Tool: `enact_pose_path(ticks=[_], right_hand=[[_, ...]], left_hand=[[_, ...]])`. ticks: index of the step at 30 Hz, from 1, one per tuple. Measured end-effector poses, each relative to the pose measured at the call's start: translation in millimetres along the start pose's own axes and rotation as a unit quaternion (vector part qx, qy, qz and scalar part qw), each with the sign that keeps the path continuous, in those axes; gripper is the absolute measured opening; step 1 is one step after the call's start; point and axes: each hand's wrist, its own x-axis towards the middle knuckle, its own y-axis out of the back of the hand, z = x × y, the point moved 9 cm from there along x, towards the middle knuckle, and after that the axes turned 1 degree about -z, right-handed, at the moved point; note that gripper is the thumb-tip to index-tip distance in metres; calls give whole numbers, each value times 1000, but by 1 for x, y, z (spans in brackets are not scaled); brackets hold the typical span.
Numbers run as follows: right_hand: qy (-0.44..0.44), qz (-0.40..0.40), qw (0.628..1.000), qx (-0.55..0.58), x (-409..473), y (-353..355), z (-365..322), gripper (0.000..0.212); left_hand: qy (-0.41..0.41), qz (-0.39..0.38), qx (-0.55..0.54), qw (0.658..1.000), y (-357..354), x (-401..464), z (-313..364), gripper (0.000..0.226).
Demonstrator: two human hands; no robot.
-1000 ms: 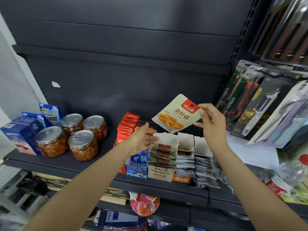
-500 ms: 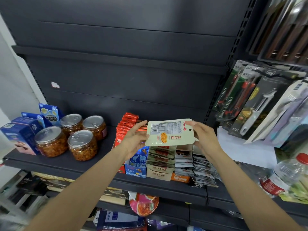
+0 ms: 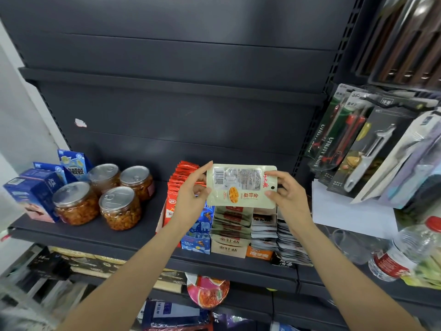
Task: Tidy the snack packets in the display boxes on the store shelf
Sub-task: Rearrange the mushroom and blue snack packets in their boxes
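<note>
Head view shows me the dark shelf (image 3: pixel 100 231) with display boxes (image 3: pixel 230 244) near its front edge. I judge the cream packet (image 3: pixel 241 186), held flat just above them, should be turned upright before I slot it behind its matching row. My left hand (image 3: pixel 191 199) pinches its left edge, my right hand (image 3: pixel 284 194) its right.

left hand (image 3: pixel 191 199) + right hand (image 3: pixel 285 195) | pinch cream snack packet (image 3: pixel 241 187) | above display boxes (image 3: pixel 230 247)
</note>
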Motion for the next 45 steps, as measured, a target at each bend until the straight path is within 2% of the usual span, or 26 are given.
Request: enact_pose_path(ticks=[6, 9, 11, 14, 17, 21, 25, 27, 29, 30, 32, 35, 38, 45], right_hand=[[0, -6, 1000, -18, 3, -1, -1, 42], [-19, -7, 1000, -12, 2, 0, 1, 30], [-41, -13, 999, 12, 2, 2, 4, 35], [11, -27, 999, -39, 4, 3, -11, 35], [81, 3, 987, -138, 6, 9, -23, 27], [95, 21, 984, -147, 6, 15, -22, 15], [91, 31, 979, -178, 4, 16, -19, 11], [87, 59, 977, -185, 3, 22, -17, 12], [81, 82, 974, -196, 1, 28, -15, 15], [82, 89, 971, -206, 1, 31, -16, 16], [87, 94, 966, -223, -1, 33, -18, 18], [92, 94, 962, -240, -2, 35, -22, 17], [83, 94, 965, -229, 1, 39, -20, 18], [52, 63, 982, -168, 2, 36, -16, 17]], left_hand=[[19, 3, -17, 1000, 1, 3, -7, 63], [73, 1, -44, 996, 3, 4, -18, 56], [119, -10, -69, 990, 4, 4, -28, 45], [201, -36, -131, 970, -2, 0, -42, 31], [246, -68, -158, 954, -12, -2, -47, 24], [281, -122, -137, 942, -24, -7, -48, 22], [302, -118, -106, 940, -24, -6, -55, 20], [262, -109, -34, 958, -20, -1, -60, 26], [139, -107, 136, 975, -12, 9, -54, 26], [78, -116, 217, 966, -12, 11, -51, 25], [19, -152, 316, 936, -17, 11, -54, 33], [-4, -200, 372, 906, -29, 10, -63, 52], [6, -215, 396, 893, -34, 11, -70, 55], [3, -226, 409, 884, -42, 25, -71, 23]])
